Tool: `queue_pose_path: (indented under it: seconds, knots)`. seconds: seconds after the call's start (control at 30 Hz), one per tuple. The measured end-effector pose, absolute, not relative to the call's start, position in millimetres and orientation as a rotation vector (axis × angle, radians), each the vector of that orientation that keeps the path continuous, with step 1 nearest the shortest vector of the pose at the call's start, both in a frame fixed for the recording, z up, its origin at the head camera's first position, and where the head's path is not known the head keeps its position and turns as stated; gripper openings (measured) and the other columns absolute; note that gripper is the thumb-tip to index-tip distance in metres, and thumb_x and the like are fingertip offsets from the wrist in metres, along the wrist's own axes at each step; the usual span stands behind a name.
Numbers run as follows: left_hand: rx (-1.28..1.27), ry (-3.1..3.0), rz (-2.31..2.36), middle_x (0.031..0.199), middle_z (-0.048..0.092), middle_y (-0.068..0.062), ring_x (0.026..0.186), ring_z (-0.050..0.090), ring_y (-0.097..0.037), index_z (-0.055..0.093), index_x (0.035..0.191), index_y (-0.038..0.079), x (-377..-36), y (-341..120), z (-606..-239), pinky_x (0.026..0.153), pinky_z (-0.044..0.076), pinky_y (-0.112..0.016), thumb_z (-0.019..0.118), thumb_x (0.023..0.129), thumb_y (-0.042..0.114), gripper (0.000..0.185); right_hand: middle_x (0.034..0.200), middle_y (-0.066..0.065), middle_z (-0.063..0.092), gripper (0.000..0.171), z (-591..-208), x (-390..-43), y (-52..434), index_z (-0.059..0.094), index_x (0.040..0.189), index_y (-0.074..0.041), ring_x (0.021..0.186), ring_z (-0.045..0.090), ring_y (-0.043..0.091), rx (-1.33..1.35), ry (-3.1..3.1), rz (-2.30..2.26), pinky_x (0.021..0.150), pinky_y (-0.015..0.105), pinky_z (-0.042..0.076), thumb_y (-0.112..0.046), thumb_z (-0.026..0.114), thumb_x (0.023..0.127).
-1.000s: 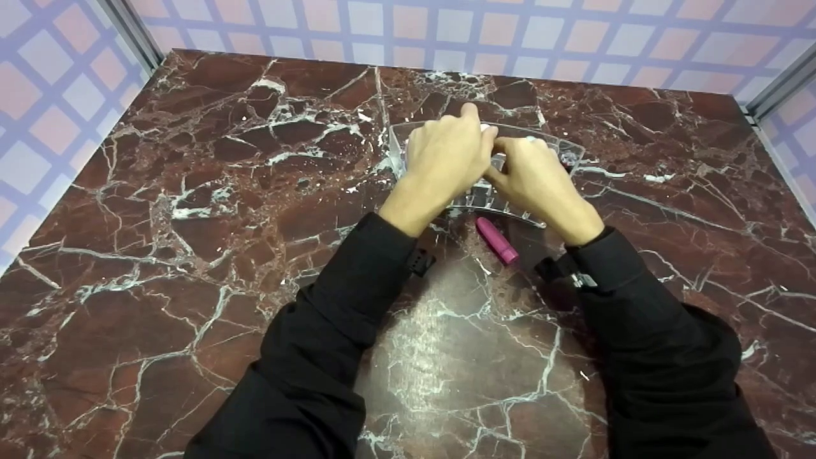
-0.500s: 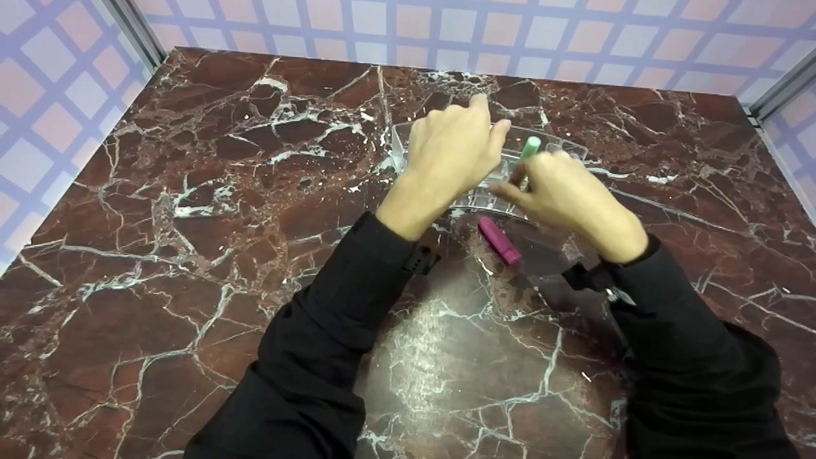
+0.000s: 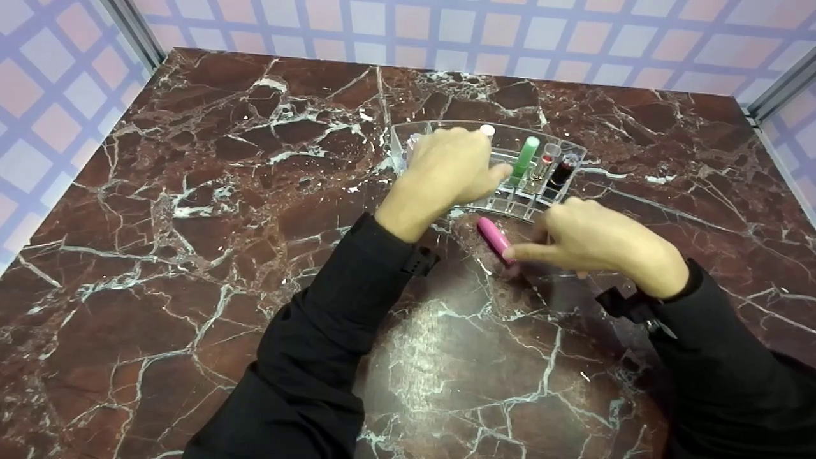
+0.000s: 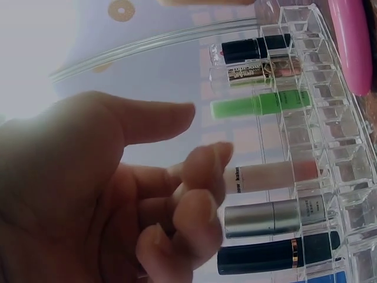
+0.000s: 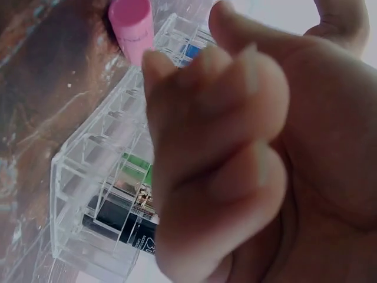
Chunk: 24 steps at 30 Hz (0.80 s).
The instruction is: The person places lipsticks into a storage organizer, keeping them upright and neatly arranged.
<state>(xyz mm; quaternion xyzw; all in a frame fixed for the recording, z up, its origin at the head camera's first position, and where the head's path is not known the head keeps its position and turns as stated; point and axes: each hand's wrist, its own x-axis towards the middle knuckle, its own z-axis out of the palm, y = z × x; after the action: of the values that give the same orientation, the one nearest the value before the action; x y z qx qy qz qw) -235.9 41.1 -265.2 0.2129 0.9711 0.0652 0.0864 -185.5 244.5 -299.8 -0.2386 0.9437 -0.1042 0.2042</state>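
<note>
A clear acrylic lipstick organizer (image 3: 535,137) stands at the far middle of the table, tubes upright in its slots. Over its left part hovers my left hand (image 3: 449,162), fingers loosely bent around nothing. Just before the organizer lies a bright pink lipstick tube (image 3: 492,234). My right hand (image 3: 593,237) is beside that tube, thumb tip overlapping its near end in the head view; in the right wrist view the fingertips are right by the tube and the thumb stands apart. A green tube (image 3: 525,158) sits in a slot between the two hands.
Right of the green tube stand a clear-capped lipstick (image 3: 545,164) and a black one (image 3: 564,172). The left wrist view shows a pale pink tube (image 4: 271,177), a silver tube (image 4: 259,218) and a dark tube (image 4: 259,257). A patterned wall panel (image 3: 446,32) rises behind the table.
My right hand has left the green tube, now standing in the organizer, and moved nearer and right to the pink tube. The left hand has dropped slightly over the organizer.
</note>
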Motion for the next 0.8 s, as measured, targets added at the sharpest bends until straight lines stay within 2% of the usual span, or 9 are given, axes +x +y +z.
queue_pose_path:
  seconds: [0.27, 0.43, 0.53, 0.7, 0.8]
  knots:
    - [0.626, 2.766, 0.136, 0.079, 0.055, 0.005, 0.057, 0.043, -0.007, 0.052, 0.077, 0.021, -233, 47, -271, 0.051, 0.037, -0.020, 0.041, 0.105, 0.058, 0.047, 0.048, -0.003, 0.059, 0.068, -301, -177, 244, 0.062, 0.063, -0.014, 0.039, 0.060, 0.014, -0.656, 2.611, -0.242, 0.047, 0.027, 0.052, -0.077, 0.054, 0.087]
    - [0.633, 2.737, 0.084, 0.086, 0.059, 0.003, 0.061, 0.047, -0.008, 0.059, 0.087, 0.020, -232, 52, -278, 0.051, 0.037, -0.020, 0.043, 0.103, 0.059, 0.045, 0.046, -0.004, 0.057, 0.065, -305, -175, 240, 0.058, 0.060, -0.016, 0.038, 0.059, 0.014, -0.679, 2.588, -0.243, 0.044, 0.029, 0.051, -0.075, 0.057, 0.087]
    - [0.625, 2.704, 0.070, 0.084, 0.064, 0.004, 0.067, 0.054, -0.010, 0.062, 0.091, 0.019, -231, 56, -283, 0.057, 0.042, -0.022, 0.046, 0.103, 0.058, 0.043, 0.047, -0.004, 0.057, 0.063, -308, -175, 238, 0.055, 0.059, -0.017, 0.038, 0.058, 0.013, -0.681, 2.577, -0.234, 0.043, 0.029, 0.050, -0.074, 0.059, 0.087]
    - [0.624, 2.646, 0.027, 0.082, 0.067, 0.002, 0.080, 0.060, -0.016, 0.065, 0.087, 0.019, -230, 61, -292, 0.070, 0.048, -0.026, 0.048, 0.104, 0.054, 0.043, 0.046, -0.005, 0.055, 0.059, -314, -176, 237, 0.055, 0.060, -0.016, 0.036, 0.056, 0.010, -0.708, 2.580, -0.226, 0.044, 0.028, 0.051, -0.068, 0.064, 0.088]
    - [0.613, 2.620, 0.014, 0.084, 0.066, 0.002, 0.081, 0.060, -0.016, 0.065, 0.085, 0.019, -231, 63, -297, 0.072, 0.048, -0.027, 0.048, 0.104, 0.053, 0.043, 0.045, -0.006, 0.054, 0.057, -317, -178, 237, 0.055, 0.061, -0.016, 0.036, 0.055, 0.009, -0.722, 2.586, -0.217, 0.044, 0.028, 0.050, -0.064, 0.065, 0.090]
